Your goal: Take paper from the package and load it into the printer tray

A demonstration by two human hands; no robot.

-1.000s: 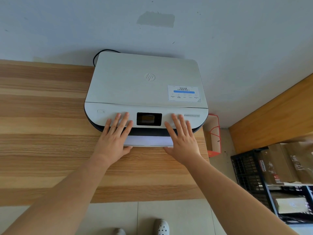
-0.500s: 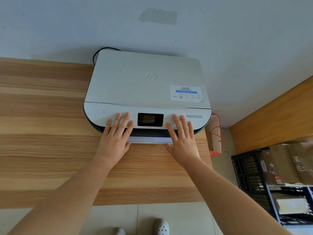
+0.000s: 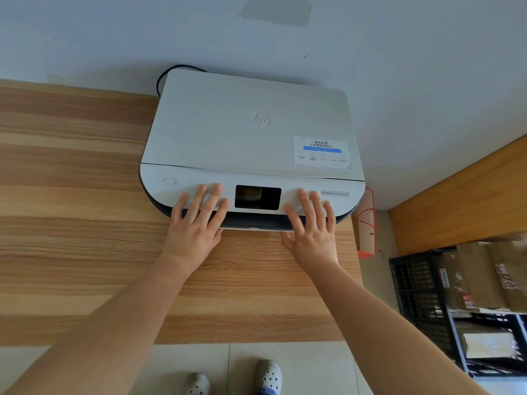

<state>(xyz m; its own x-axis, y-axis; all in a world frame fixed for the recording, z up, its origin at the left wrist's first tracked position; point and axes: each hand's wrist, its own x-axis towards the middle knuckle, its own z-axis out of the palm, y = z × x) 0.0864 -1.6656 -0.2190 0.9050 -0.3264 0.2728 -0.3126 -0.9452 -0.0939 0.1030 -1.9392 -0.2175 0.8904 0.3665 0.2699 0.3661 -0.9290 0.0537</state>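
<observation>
Wood-grain laminate in pale and brown bands covers the one desk, which runs from the left edge to just past the printer. One white printer sits on its far right part against the wall, a black cable curling out behind its far left corner. On its front panel are one power button at the left, one dark screen in the middle and one label sticker on the lid to the right. Two bare hands rest on that front panel, one each side of the screen: the left hand with fingers spread apart and flat, holding nothing, and the right hand likewise open with its fingers splayed. Between them, only a thin white lip of the paper tray shows under the dark front; a second ago a broad white strip stuck out there, so the tray has gone nearly all the way in, and both hands have moved farther onto the panel. Any paper in it is hidden. Right of the desk stand one red-and-white carton on the floor and one black crate by some brown boxes. Two grey clogs show at the near edge.
</observation>
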